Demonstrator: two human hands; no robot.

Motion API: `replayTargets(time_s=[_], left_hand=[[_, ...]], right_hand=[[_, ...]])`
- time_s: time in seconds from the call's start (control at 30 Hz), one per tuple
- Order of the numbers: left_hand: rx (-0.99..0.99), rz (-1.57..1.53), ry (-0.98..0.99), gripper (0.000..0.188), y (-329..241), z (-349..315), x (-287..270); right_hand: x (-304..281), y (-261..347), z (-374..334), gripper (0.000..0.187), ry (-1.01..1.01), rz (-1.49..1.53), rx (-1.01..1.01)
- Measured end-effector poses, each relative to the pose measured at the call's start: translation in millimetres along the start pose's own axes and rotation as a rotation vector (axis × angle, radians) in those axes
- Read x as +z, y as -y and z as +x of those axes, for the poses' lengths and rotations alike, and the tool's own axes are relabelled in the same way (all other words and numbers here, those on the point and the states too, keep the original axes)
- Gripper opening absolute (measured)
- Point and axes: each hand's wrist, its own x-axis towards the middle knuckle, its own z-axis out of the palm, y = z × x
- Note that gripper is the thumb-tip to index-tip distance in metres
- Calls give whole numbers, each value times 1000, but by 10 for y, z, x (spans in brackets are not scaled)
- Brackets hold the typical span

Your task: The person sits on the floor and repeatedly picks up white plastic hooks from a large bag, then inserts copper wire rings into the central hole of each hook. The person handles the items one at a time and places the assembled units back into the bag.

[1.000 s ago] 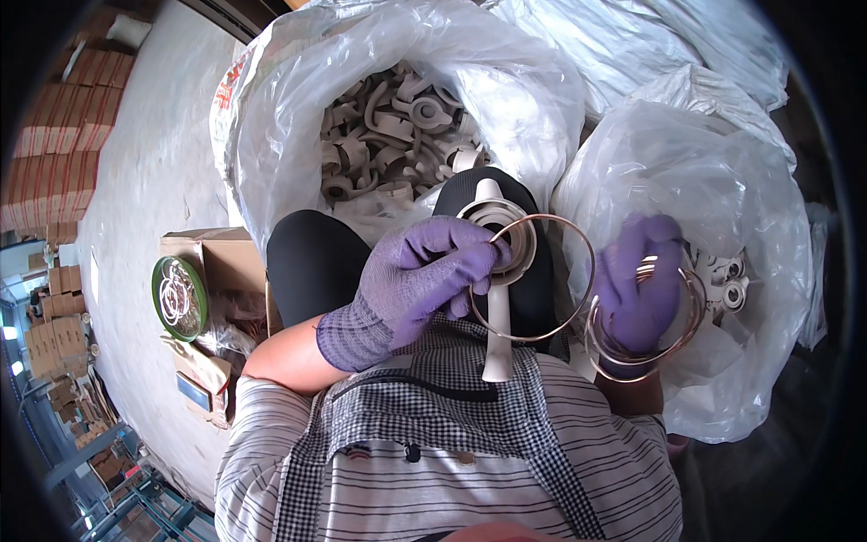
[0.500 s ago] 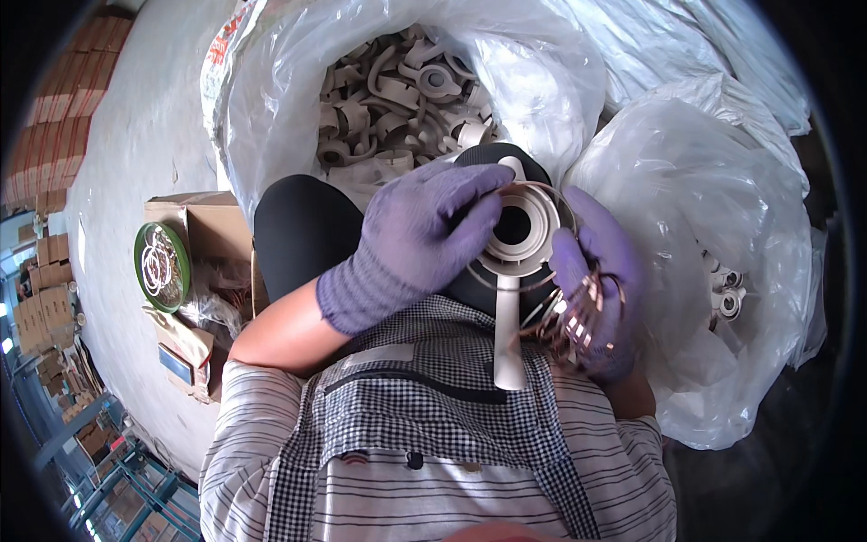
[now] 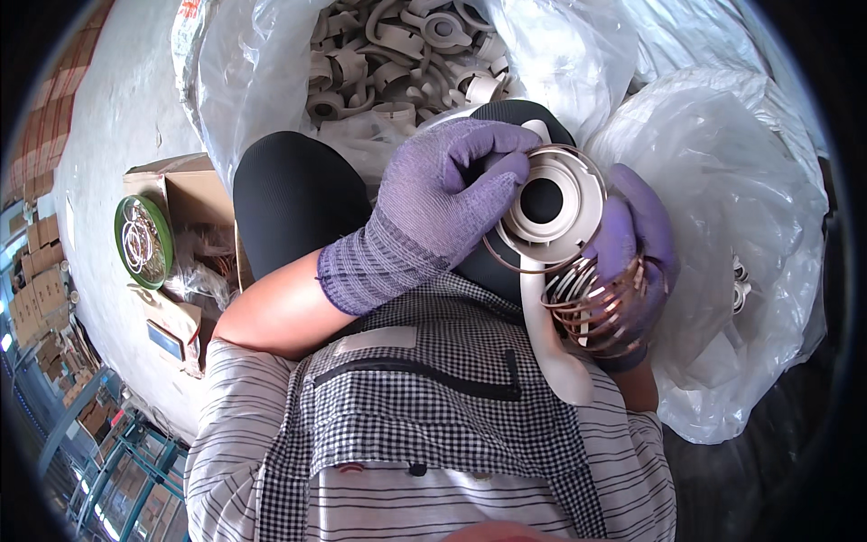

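Note:
A cream plastic part (image 3: 582, 217) with a round ringed collar and a long curved handle stands in front of my lap, handle toward me. Around its collar runs a thin copper-coloured wire ring (image 3: 499, 257), close to the rim at the upper right and standing off at the lower left. My left hand (image 3: 456, 181), in a purple glove, pinches ring and rim at the upper left. Gloved likewise, my right hand (image 3: 637, 262) is at the collar's right side, with a bunch of copper-coloured wire rings (image 3: 578, 307) looped over its fingers. Its fingertips are partly hidden.
Ahead, a plastic-lined sack (image 3: 244, 81) holds many similar cream parts (image 3: 397, 36). Another lined sack (image 3: 704, 361) stands at the right with a few pieces inside. At the left are a cardboard box (image 3: 203, 194) and a green round tray (image 3: 158, 212) with pale rings.
The cream part and both hands have shifted right and slightly up in the picture. The wire ring now lies closer to the collar's upper right rim. The sacks have shifted with the view.

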Motion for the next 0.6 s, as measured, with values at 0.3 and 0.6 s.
replayTargets(time_s=[0.3, 0.6], left_hand=[[180, -396, -9, 26, -389, -61, 63], [77, -889, 252, 21, -512, -5, 265]], right_hand=[[-388, 442, 250, 41, 38, 722, 468], [-373, 503, 247, 45, 180, 1123, 398]])
